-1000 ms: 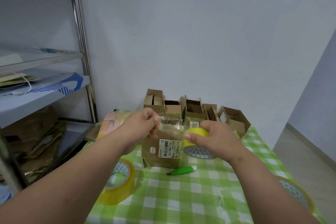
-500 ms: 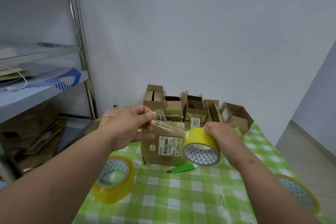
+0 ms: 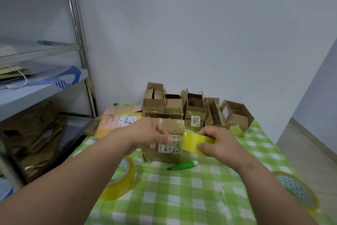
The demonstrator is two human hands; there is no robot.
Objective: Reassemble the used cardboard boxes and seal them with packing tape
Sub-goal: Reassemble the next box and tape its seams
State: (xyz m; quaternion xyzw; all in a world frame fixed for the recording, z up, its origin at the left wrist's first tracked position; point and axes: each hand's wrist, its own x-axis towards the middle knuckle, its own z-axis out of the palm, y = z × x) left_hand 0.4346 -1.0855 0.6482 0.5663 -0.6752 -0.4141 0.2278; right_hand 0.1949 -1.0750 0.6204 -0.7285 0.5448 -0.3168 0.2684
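Brown labelled cardboard box (image 3: 164,153) upright on counter (image 3: 182,197) | right hand (image 3: 221,144) grips yellow tape roll (image 3: 196,143) | left hand (image 3: 147,136) pinches tape end

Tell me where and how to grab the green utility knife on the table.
Grip the green utility knife across the middle of its handle, coming from above. It lies flat on the checked tablecloth, near the box, dark blade tip pointing left; pinching the long sides mid-body probably keeps fingers off that tip.
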